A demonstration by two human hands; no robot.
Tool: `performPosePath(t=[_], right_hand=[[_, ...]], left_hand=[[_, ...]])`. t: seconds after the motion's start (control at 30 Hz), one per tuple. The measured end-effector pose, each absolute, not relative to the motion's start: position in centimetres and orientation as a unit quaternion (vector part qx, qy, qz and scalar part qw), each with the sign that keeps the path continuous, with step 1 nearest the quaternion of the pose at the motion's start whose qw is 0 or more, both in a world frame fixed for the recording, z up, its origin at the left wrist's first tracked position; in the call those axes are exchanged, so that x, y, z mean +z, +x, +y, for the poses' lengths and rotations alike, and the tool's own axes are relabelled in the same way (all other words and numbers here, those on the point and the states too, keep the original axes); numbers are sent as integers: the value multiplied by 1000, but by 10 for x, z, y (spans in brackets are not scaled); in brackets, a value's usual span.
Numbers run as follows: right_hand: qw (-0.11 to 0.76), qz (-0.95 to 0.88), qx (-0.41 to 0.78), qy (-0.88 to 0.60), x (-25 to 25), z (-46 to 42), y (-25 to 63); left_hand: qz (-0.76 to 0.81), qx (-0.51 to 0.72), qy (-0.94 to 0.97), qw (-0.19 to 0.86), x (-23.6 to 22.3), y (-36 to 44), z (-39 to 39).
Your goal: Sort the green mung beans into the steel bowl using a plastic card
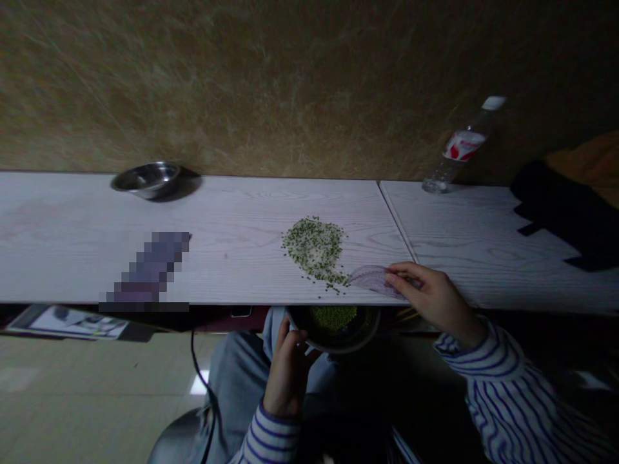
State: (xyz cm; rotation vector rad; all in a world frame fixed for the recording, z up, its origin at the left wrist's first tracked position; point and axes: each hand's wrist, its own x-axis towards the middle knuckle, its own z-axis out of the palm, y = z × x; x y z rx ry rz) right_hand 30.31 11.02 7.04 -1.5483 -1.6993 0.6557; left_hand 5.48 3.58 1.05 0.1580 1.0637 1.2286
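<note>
Probably light, stiff yet brittle, the clear protractor point(370, 278) sits near the worktop point(232, 277) front edge, beside loose green beans point(314, 248), its right end, a sensible hold, pinched by the right hand point(425, 293); below that edge, the left hand point(290, 361) grasps the bowl point(368, 330).

Right fingers point(400, 282) pinched; left fingers point(292, 339) curled (and held lower).

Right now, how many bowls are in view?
2: a metal bowl on the table, back left; a second bowl, with green beans, in the left hand, below the table's front edge.
</note>
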Motion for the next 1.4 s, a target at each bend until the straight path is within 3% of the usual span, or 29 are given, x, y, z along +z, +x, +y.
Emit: performPosePath(t=[1.4], right_hand=[[363,-697,227,-576,71,108,289]], left_hand=[[467,559,69,682,10,54,35]])
